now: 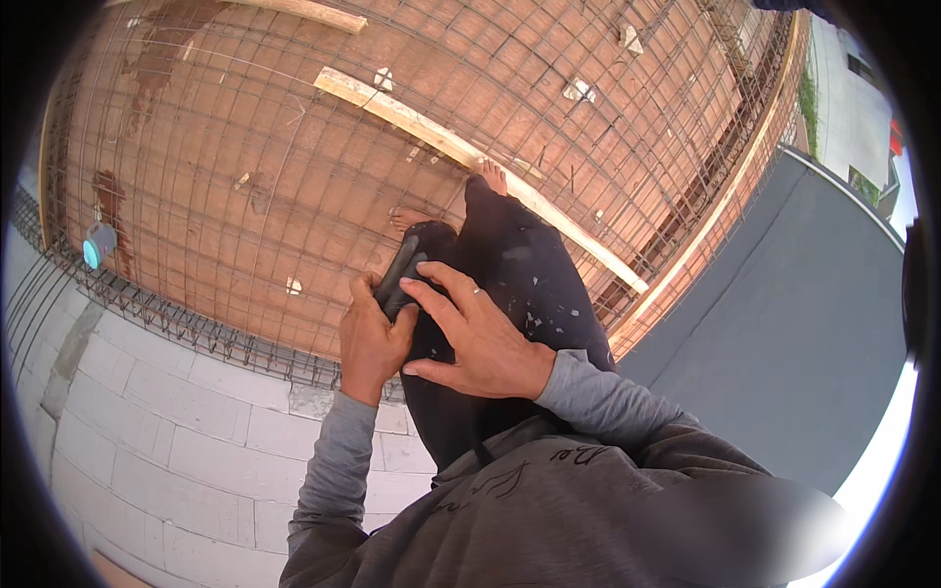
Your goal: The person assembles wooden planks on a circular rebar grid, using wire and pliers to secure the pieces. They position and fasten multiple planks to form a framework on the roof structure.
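My left hand point(371, 338) is wrapped around a dark phone point(399, 272), with the thumb along its near edge. The phone is tilted above my thigh, and its screen content cannot be made out. Over it reaches my right hand point(480, 338), fingers apart and stretched out, with the fingertips at or just over the phone's face. Nothing is gripped in the right hand, which wears a ring. Below both hands are my dark trousers point(510, 274), spotted with pale flecks.
My bare feet rest by a long wooden plank point(412, 122) on a rebar mesh point(255, 196) over brown boards. A pale block wall point(206, 446) runs along the lower left. At left sits a grey-and-turquoise container point(98, 245). A grey roof surface point(784, 323) slopes at right.
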A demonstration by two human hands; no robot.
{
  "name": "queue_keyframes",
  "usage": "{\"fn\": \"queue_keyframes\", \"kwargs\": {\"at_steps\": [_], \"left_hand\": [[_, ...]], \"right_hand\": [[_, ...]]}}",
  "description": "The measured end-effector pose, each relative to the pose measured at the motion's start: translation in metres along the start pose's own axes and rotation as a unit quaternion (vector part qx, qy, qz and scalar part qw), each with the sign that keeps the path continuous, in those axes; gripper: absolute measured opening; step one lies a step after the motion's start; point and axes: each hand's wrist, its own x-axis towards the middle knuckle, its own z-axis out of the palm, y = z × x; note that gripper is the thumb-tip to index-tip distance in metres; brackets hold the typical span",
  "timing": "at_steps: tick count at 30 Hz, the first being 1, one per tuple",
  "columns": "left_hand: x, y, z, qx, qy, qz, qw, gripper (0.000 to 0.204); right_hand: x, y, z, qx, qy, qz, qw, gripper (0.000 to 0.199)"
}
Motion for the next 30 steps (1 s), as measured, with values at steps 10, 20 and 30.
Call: {"fn": "queue_keyframes", "kwargs": {"at_steps": [10,20,30], "left_hand": [[0.001,0.048,0.028,0.138,-0.235,0.022,0.962,0.059],[-0.013,0.282,-0.069,0.459,-0.162,0.209,0.848,0.057],[-0.062,0.450,-0.192,0.273,0.111,0.280,0.914,0.064]], "right_hand": [[-0.054,0.068,0.000,0.060,0.001,0.033,0.998,0.052],[-0.109,0.065,-0.194,0.052,0.244,-0.081,0.965,0.044],[-0.305,0.133,-0.475,-0.086,0.474,0.167,0.860,0.039]]}}
